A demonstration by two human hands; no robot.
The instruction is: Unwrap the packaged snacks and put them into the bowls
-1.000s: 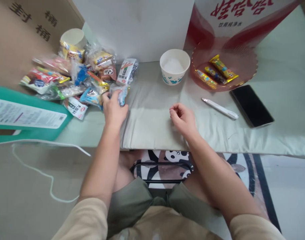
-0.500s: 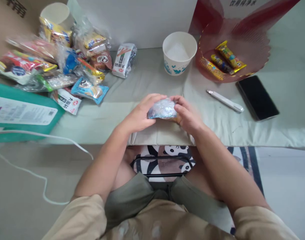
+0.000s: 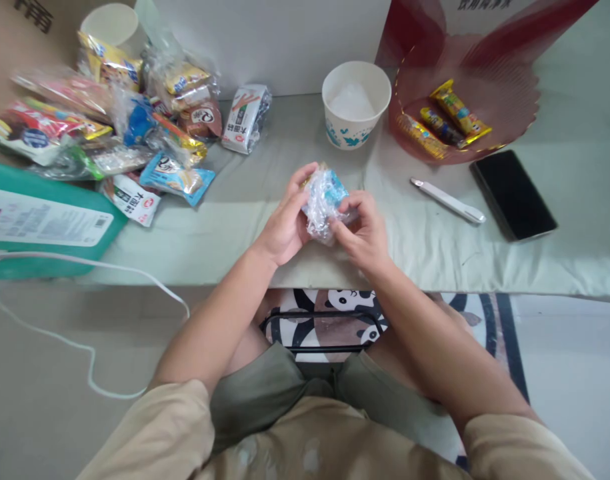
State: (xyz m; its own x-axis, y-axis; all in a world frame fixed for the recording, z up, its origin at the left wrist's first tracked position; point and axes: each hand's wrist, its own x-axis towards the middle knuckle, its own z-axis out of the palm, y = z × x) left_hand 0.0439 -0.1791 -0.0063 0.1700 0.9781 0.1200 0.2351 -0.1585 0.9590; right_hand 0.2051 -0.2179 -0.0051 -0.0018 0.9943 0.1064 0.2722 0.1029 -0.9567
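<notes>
Between my hands, just above the cloth near the table's front edge, is a snack packet wrapped in crinkled clear plastic (image 3: 321, 212), with some blue and a bit of yellow showing through. My left hand (image 3: 291, 223) cups it from the left, fingers behind it. My right hand (image 3: 362, 230) pinches the plastic on its right side between thumb and fingers. Its underside and whatever lies inside the wrap are hidden. Beyond my hands stands a white paper cup with blue leaf prints (image 3: 355, 107), holding something whitish.
Several wrapped snacks (image 3: 177, 175) are piled at the left, near a green package (image 3: 45, 233) and a white cable (image 3: 149, 273). A pink scalloped bowl (image 3: 517, 127) with small yellow packets, a white utility knife (image 3: 447, 200) and a black phone (image 3: 513, 193) lie at the right.
The wrapped packet has been turned and lifted slightly, so more crinkled plastic and blue show. My left hand has shifted around its side, and my right fingers now pinch the plastic.
</notes>
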